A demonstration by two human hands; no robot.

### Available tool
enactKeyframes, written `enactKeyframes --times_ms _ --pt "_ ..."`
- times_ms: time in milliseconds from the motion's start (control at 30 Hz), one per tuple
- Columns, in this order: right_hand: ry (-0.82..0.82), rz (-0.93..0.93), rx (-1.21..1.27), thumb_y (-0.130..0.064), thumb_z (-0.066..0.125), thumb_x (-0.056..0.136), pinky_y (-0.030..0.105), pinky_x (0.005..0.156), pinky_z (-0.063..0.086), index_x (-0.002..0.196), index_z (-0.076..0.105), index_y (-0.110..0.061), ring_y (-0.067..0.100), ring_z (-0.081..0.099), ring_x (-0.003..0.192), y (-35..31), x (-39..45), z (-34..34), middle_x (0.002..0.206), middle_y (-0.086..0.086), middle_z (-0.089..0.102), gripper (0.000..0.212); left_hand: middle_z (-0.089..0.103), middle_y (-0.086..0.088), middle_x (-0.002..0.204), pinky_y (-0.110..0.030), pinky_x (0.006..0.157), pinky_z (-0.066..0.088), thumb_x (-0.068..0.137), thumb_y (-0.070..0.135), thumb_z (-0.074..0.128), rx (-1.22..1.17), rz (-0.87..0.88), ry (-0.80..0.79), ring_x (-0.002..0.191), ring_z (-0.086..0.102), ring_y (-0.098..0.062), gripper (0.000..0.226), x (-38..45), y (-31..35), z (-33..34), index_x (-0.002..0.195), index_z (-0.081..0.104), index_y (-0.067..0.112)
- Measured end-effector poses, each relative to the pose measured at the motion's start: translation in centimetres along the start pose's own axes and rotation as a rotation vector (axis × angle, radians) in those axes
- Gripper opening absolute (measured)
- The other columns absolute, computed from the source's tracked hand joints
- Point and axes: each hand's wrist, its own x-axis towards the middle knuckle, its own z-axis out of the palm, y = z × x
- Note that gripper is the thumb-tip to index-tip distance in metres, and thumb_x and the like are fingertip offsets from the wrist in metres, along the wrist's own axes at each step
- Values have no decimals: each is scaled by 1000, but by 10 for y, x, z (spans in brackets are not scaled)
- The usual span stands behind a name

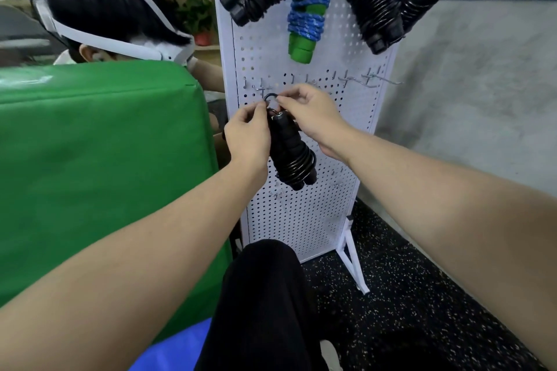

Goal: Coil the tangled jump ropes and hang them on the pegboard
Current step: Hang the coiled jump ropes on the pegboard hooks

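pinching a small black loop (269, 97) of cord at the top of a coiled black jump rope (291, 153), both hands work right in front of the white pegboard (304, 214). left hand (248, 137) grips the bundle's upper part, fingertips on the loop; right hand (310, 113) pinches the loop from the other side. loop sits just below a metal hook (261, 88) in the middle row. three black bundles (372, 6) and a green-handled blue rope (307, 15) hang up top. green cover (105, 159) on the left, another person (105, 9) behind it.
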Motion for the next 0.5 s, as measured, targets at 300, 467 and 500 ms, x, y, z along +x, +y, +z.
enactKeyframes --times_ms 300,467,500 --pt "26 31 -60 -27 58 101 33 93 57 106 64 -33 11 67 100 39 -21 -10 110 -9 70 10 49 2 131 -9 94 41 101 40 59 77 75 75 116 51 -5 43 -39 -46 -5 135 45 18" --pt "26 161 -61 -19 53 103 32 80 62 114 65 -25 12 65 86 77 -53 -45 106 -3 70 17 38 2 130 -8 98 32 94 19 70 268 116 25 115 41 -3 50 -77 -95 -3 134 41 16" --pt "27 196 -64 -18 53 103 31 79 62 114 65 -25 12 65 85 87 -60 -55 105 -2 70 18 35 2 130 -5 97 30 92 17 70 300 107 16 115 38 -3 52 -81 -104 2 135 40 16"
